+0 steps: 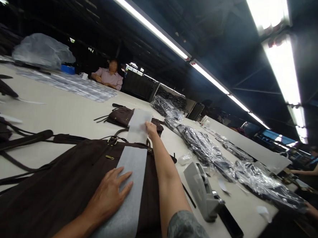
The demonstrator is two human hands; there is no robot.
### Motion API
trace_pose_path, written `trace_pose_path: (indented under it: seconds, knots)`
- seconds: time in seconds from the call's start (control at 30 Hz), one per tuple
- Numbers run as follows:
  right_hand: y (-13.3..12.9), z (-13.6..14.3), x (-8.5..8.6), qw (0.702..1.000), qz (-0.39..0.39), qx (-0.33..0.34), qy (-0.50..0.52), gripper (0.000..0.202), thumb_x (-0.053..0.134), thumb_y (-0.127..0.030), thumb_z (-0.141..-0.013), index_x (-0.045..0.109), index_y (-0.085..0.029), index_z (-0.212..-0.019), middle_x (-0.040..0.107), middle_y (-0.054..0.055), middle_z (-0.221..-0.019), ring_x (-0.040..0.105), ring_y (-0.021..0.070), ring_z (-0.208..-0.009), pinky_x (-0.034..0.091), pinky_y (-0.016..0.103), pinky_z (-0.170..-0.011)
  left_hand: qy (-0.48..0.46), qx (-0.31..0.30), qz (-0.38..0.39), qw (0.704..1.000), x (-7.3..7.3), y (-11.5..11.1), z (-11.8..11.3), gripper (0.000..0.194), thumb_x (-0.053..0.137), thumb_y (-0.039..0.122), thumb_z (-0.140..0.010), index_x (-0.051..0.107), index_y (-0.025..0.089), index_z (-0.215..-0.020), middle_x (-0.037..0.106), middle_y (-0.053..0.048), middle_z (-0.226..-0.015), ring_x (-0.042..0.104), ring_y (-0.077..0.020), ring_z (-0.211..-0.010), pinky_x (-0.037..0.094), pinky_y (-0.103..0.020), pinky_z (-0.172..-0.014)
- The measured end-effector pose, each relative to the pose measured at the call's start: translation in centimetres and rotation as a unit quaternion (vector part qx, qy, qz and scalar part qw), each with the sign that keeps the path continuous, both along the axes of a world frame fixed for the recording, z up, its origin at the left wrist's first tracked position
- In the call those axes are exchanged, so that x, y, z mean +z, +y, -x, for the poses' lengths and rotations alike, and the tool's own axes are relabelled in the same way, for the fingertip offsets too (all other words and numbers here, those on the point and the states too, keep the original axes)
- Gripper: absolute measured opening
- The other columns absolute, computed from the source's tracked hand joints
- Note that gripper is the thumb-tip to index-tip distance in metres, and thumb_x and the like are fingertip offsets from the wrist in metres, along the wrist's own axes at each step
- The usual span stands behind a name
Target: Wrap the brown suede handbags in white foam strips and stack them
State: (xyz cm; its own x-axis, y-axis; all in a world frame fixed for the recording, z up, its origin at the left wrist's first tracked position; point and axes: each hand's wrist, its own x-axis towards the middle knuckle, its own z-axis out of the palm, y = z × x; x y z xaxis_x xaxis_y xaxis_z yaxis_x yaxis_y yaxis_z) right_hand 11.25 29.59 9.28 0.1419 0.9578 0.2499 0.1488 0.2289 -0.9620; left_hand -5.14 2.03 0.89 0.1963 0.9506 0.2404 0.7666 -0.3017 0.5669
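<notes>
A large dark brown bag (63,178) lies flat in front of me, with a long strip of whitish paper (132,160) on top of it. My left hand (108,189) rests with fingers spread on the bag and the paper's left edge. Stretched forward, my right hand (150,129) pinches the right edge of a second translucent sheet (139,123). That sheet reaches over a smaller dark brown piece (121,116) with straps beyond the large bag. A brass zipper pull (109,157) shows near the bag's top.
On the right stand a grey tape dispenser (201,191) and a black phone-like object (230,222). Plastic-wrapped dark goods (205,147) line the table (75,115). Straps lie left. A person (109,74) sits at the far side; another (316,168) is far right.
</notes>
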Motion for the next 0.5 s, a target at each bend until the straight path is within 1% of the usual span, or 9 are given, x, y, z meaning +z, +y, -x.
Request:
trace_pose_path:
  seconds: [0.1, 0.2, 0.3, 0.37, 0.43, 0.5]
  knots:
    - [-3.7, -0.8, 1.5, 0.998, 0.016, 0.046, -0.026, 0.025, 0.067, -0.035, -0.089, 0.067, -0.01, -0.089, 0.069, 0.003, -0.069, 0.064, 0.0132, -0.061, 0.055, 0.026, -0.064, 0.039, -0.011, -0.001, 0.999, 0.5, -0.1, -0.1, 0.051, 0.043, 0.045, -0.091, 0.062, 0.022, -0.132, 0.049, -0.012, -0.146, 0.04, -0.031, -0.138, 0.029, -0.045, -0.118]
    - [-8.5, -1.4, 2.0, 0.992, 0.015, 0.087, -0.087, 0.015, 0.069, -0.026, -0.086, 0.071, -0.012, -0.082, 0.07, 0.003, -0.068, 0.066, 0.0145, -0.066, 0.055, 0.027, -0.069, 0.069, -0.021, 0.008, 0.997, 1.1, -0.2, -0.2, 0.054, 0.04, 0.046, -0.092, 0.058, 0.021, -0.136, 0.046, -0.015, -0.148, 0.04, -0.033, -0.139, 0.027, -0.048, -0.118]
    - [-13.7, -1.9, 1.4, 0.983, -0.001, 0.083, -0.167, 0.008, 0.073, -0.017, -0.08, 0.072, -0.015, -0.072, 0.069, 0.0, -0.065, 0.067, 0.0166, -0.073, 0.053, 0.027, -0.075, 0.079, -0.027, -0.001, 0.997, 1.4, -0.2, -0.2, 0.056, 0.037, 0.047, -0.092, 0.057, 0.021, -0.137, 0.046, -0.016, -0.147, 0.04, -0.0344, -0.138, 0.028, -0.05, -0.116]
    - [-16.9, -2.2, 0.6, 0.973, -0.017, 0.065, -0.219, 0.009, 0.075, -0.015, -0.076, 0.072, -0.017, -0.067, 0.067, -0.001, -0.062, 0.067, 0.0188, -0.077, 0.052, 0.028, -0.078, 0.072, -0.031, -0.011, 0.997, 1.4, -0.2, -0.2, 0.056, 0.036, 0.048, -0.092, 0.059, 0.021, -0.135, 0.048, -0.017, -0.145, 0.042, -0.0339, -0.136, 0.029, -0.05, -0.115]
    - [-19.6, -2.3, -0.3, 0.962, -0.033, 0.054, -0.265, 0.012, 0.074, -0.014, -0.077, 0.073, -0.019, -0.066, 0.069, -0.001, -0.064, 0.068, 0.0206, -0.08, 0.051, 0.029, -0.082, 0.062, -0.029, -0.01, 0.998, 1.4, -0.2, -0.2, 0.056, 0.037, 0.048, -0.091, 0.06, 0.02, -0.133, 0.049, -0.018, -0.144, 0.043, -0.0334, -0.135, 0.029, -0.05, -0.115]
    - [-21.8, -2.1, -1.4, 0.95, -0.048, 0.05, -0.303, 0.014, 0.069, -0.013, -0.08, 0.077, -0.022, -0.072, 0.074, 0.0, -0.076, 0.069, 0.0217, -0.088, 0.05, 0.03, -0.089, 0.044, -0.027, -0.005, 0.999, 1.5, -0.2, -0.2, 0.058, 0.039, 0.05, -0.089, 0.061, 0.019, -0.132, 0.048, -0.018, -0.145, 0.042, -0.0336, -0.136, 0.027, -0.05, -0.115]
